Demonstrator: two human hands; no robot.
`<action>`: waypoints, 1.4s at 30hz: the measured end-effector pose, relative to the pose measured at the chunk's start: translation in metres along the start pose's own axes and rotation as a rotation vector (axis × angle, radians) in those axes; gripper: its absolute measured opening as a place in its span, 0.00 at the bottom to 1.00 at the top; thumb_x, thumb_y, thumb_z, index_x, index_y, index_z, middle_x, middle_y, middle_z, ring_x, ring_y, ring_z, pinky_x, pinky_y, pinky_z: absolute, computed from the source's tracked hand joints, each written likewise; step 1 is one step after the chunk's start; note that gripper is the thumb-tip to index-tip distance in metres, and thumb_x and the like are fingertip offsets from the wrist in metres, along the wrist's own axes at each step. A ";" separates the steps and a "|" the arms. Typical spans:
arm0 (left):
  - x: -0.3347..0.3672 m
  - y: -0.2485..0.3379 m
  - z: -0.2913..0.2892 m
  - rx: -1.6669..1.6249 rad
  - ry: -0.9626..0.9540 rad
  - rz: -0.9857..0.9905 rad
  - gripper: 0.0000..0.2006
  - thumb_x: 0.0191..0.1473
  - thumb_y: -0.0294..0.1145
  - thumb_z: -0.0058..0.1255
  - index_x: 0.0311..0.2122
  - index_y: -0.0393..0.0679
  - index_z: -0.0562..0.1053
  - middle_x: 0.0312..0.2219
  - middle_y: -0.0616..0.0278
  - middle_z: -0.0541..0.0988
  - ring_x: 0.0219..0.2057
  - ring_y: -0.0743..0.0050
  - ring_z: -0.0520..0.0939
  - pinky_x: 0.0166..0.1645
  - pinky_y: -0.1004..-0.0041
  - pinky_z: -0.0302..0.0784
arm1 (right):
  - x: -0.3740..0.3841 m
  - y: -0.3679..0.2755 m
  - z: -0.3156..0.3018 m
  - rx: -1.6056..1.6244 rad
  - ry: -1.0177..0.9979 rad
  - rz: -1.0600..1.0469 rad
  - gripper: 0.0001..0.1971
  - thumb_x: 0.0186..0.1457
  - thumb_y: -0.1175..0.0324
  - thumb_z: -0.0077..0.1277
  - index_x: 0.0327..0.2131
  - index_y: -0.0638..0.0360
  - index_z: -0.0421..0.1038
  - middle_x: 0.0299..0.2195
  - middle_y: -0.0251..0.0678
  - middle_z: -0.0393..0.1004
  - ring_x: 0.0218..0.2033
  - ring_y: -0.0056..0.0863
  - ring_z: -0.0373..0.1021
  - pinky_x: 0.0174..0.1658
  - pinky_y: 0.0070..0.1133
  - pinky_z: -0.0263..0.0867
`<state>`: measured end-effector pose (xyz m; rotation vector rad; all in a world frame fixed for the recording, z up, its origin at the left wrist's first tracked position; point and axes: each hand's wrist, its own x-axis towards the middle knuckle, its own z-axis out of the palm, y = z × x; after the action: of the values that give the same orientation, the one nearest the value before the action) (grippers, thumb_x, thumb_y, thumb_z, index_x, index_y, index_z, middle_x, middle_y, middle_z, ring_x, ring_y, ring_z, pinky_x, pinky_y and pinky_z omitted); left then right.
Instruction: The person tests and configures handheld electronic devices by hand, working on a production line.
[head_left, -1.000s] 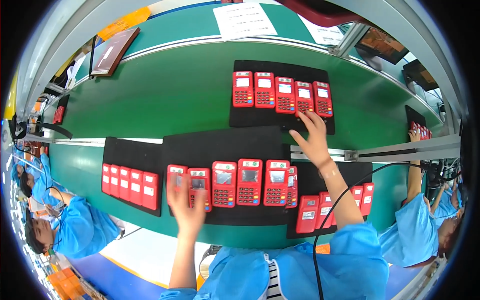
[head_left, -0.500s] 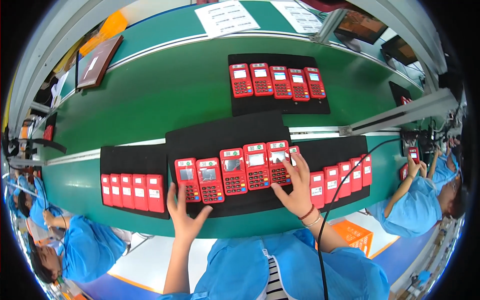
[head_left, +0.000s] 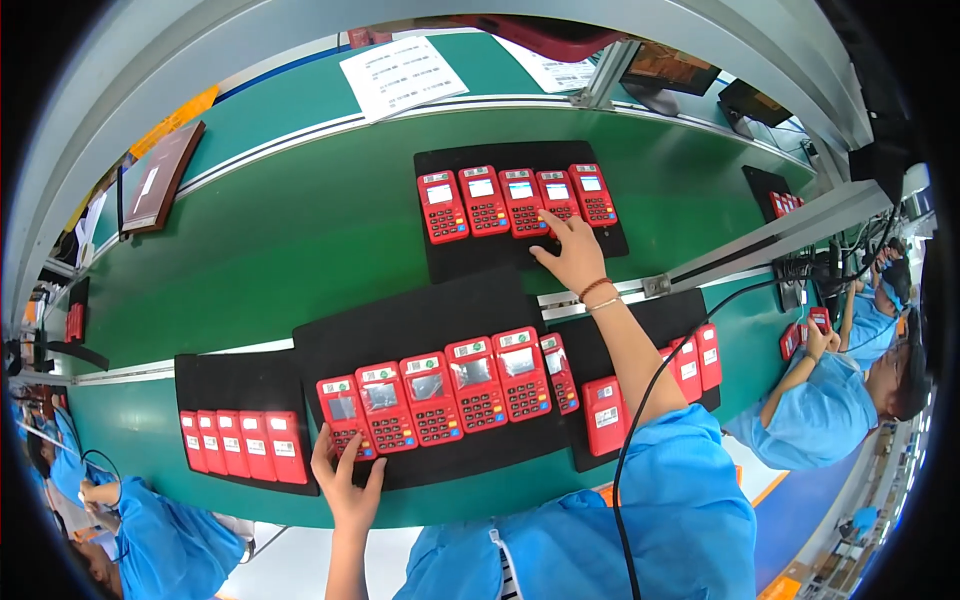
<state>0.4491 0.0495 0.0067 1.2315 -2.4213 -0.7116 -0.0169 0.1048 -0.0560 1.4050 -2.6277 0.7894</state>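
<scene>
My left hand (head_left: 347,490) is at the near left, fingers spread, its fingertips against the lower part of the leftmost red card payment terminal (head_left: 342,408). That terminal begins a slanted row of several like it, screens up, on a black mat (head_left: 420,315). One narrow-looking terminal (head_left: 559,372) lies at the row's right end, by the mat's edge. My right hand (head_left: 578,255) stretches forward to a farther black mat (head_left: 470,265), fingers extended and apart. Its fingertips are at the lower edges of the third terminal (head_left: 523,200) and fourth terminal (head_left: 557,188) there; contact is unclear.
Face-down red terminals (head_left: 255,445) lie on a left mat, more (head_left: 604,415) on a right mat, partly behind my right arm. A black cable (head_left: 640,420) hangs across the right. A metal frame post (head_left: 780,235), paper sheets (head_left: 400,78) and a brown folder (head_left: 160,180) stand farther off. Co-workers sit both sides.
My right hand has left the near row's right end and reached out to the far mat. Terminals in the near row now sit closer together. My left hand has moved to the leftmost one's bottom edge.
</scene>
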 end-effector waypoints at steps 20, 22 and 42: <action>-0.004 0.007 0.007 0.072 0.060 -0.100 0.26 0.44 0.24 0.64 0.51 0.46 0.73 0.62 0.50 0.58 0.63 0.49 0.61 0.62 0.59 0.63 | 0.009 0.027 0.003 0.034 0.033 -0.091 0.23 0.48 0.64 0.59 0.51 0.46 0.73 0.30 0.36 0.64 0.34 0.34 0.66 0.38 0.29 0.67; -0.003 0.007 0.007 0.071 0.060 -0.102 0.26 0.45 0.24 0.64 0.52 0.46 0.73 0.62 0.50 0.58 0.63 0.49 0.61 0.63 0.59 0.63 | 0.010 0.029 0.003 0.038 0.033 -0.092 0.23 0.49 0.64 0.59 0.52 0.46 0.73 0.30 0.36 0.64 0.35 0.34 0.66 0.39 0.29 0.67; -0.008 0.004 0.012 0.067 0.098 -0.120 0.25 0.46 0.24 0.62 0.52 0.45 0.72 0.62 0.52 0.59 0.63 0.51 0.61 0.62 0.58 0.64 | -0.006 0.038 -0.004 0.030 0.014 -0.153 0.22 0.49 0.64 0.57 0.51 0.48 0.72 0.29 0.37 0.66 0.32 0.36 0.67 0.38 0.32 0.64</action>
<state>0.4453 0.0614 -0.0018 1.4142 -2.3244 -0.5919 -0.0443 0.1282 -0.0696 1.5797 -2.4716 0.8201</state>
